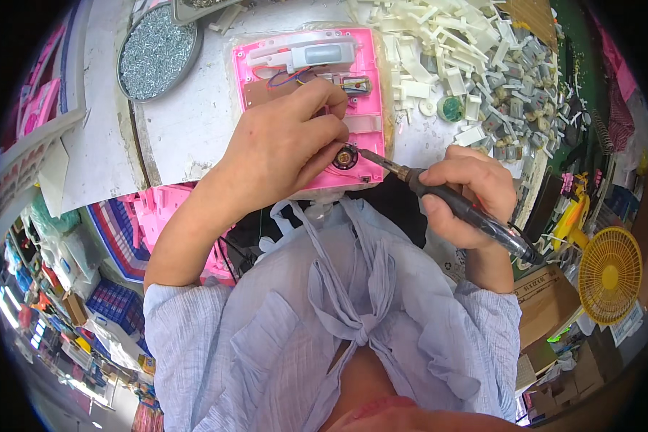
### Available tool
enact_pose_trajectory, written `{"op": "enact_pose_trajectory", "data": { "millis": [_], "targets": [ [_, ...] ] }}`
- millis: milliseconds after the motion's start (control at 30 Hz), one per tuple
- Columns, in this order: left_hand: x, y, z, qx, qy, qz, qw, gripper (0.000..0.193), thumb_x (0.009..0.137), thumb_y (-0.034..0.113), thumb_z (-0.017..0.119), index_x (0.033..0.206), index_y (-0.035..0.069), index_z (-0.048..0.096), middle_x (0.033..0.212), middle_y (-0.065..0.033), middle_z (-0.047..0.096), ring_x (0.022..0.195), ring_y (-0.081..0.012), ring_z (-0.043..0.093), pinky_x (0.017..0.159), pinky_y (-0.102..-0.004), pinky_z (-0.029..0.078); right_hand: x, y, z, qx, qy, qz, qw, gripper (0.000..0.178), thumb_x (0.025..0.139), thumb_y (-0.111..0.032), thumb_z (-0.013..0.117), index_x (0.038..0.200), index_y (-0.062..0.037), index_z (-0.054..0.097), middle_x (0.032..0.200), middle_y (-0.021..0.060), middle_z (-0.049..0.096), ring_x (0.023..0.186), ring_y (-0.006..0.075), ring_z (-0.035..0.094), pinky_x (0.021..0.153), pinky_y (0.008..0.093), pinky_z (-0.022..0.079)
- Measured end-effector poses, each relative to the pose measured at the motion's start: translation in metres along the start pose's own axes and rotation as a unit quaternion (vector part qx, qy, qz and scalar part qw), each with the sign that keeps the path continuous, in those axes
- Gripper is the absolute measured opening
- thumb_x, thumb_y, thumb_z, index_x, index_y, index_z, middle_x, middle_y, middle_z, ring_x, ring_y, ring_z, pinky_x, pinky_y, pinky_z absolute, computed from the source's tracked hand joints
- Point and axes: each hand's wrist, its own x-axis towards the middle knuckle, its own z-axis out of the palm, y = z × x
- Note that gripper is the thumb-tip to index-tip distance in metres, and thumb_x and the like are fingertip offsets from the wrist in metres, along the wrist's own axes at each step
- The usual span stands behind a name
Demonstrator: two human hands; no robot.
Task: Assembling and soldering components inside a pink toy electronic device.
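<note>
A pink plastic housing (pixel 371 50) lies on the table in front of me. It carries a whitish bar-shaped part, coloured wires and a round black part (pixel 345 157) with a brassy centre near its lower edge. My left hand (pixel 284 137) rests over the housing with fingers curled, fingertips beside the round part; what they pinch is hidden. My right hand (pixel 475 191) grips a black pen-shaped tool (pixel 457 205) with a slim metal tip. That tip meets the rim of the round part. Whether it is a screwdriver or a soldering iron I cannot tell.
A round bowl of small screws (pixel 158 54) stands at the far left. White plastic pieces (pixel 428 43) and small grey parts (pixel 518 93) heap up at the right, around a small green roll (pixel 451 109). A yellow fan (pixel 610 275) is at the lower right.
</note>
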Motion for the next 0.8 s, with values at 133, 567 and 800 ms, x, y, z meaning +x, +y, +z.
{"op": "enact_pose_trajectory", "data": {
  "millis": [133,567,800],
  "targets": [
    [-0.0018,-0.0018,0.0026,0.001,0.010,0.011,1.000,0.021,0.074,0.001,0.078,0.091,0.006,0.067,0.106,-0.0070,0.062,0.088,-0.0256,0.067,0.072,-0.0354,0.055,0.0026,0.0000,0.0015,-0.004,-0.011,0.000,1.000,0.022,0.079,-0.013,0.076,0.094,0.0008,0.068,0.059,0.0015,0.049,0.049,0.0132,0.043,0.047,0.0295,0.028],
    [-0.0018,-0.0023,0.0043,0.012,0.026,0.026,0.999,0.016,0.077,0.006,0.076,0.089,0.006,0.065,0.104,-0.0054,0.061,0.085,-0.0250,0.066,0.070,-0.0371,0.055,0.0041,-0.0023,0.0033,0.007,0.000,0.049,0.999,0.025,0.072,-0.005,0.078,0.095,-0.0053,0.070,0.064,0.0032,0.058,0.050,0.0131,0.052,0.048,0.0276,0.038],
    [-0.0025,-0.0015,0.0033,0.015,0.020,0.025,0.999,0.022,0.073,0.000,0.078,0.092,0.006,0.067,0.101,-0.0070,0.063,0.087,-0.0262,0.066,0.070,-0.0361,0.056,-0.0048,-0.0018,-0.0005,0.010,0.027,0.047,0.998,0.023,0.075,-0.009,0.078,0.095,-0.0019,0.070,0.064,0.0037,0.058,0.050,0.0129,0.048,0.049,0.0279,0.035]
  ]
}}
